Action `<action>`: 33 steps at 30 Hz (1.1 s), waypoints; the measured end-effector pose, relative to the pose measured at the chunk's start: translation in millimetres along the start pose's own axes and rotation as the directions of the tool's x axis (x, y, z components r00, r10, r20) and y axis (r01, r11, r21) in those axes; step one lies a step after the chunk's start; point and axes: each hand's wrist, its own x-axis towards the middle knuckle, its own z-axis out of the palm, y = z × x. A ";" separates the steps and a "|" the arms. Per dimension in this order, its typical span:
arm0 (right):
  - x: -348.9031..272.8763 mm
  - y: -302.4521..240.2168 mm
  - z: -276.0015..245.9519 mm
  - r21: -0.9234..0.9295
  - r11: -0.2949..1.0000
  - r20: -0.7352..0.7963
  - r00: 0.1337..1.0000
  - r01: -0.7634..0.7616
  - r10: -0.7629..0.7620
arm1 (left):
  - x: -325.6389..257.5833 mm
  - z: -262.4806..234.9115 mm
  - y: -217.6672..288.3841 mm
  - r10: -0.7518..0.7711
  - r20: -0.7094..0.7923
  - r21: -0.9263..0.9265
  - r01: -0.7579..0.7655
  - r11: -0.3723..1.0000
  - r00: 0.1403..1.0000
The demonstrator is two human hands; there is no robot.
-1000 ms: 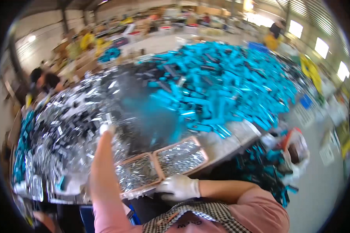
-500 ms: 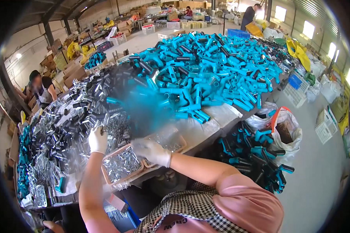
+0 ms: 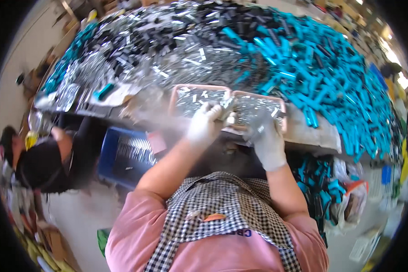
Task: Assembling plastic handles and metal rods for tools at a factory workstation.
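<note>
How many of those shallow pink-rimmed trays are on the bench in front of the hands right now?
2, side by side at the bench's near edge: the left tray above the left hand, the right tray by the right hand. Others may be buried.

A long work table fills the hall, heaped with turquoise pieces and black-and-silver ones. A blue crate sits on the grey concrete floor. Bright windows glare at right

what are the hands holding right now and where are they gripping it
Both gloved hands, left hand and right hand, meet over the two pink trays of small silvery parts. Motion blur hides what, if anything, either hand holds.
</note>
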 end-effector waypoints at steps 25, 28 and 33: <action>-16.9 7.6 2.0 0.218 0.956 0.423 0.902 -0.193 0.086 | -9.2 22.5 28.5 -0.204 0.676 0.708 -0.549 0.444 0.708; -0.1 -13.9 -28.4 0.672 0.570 0.261 0.871 -0.473 0.416 | 45.0 20.3 67.0 -0.093 0.278 0.959 -0.271 0.082 0.956; 27.1 -40.9 -51.4 0.676 0.590 0.138 0.863 -0.441 0.487 | 205.6 -51.7 103.1 0.524 0.062 0.942 0.124 -0.312 0.849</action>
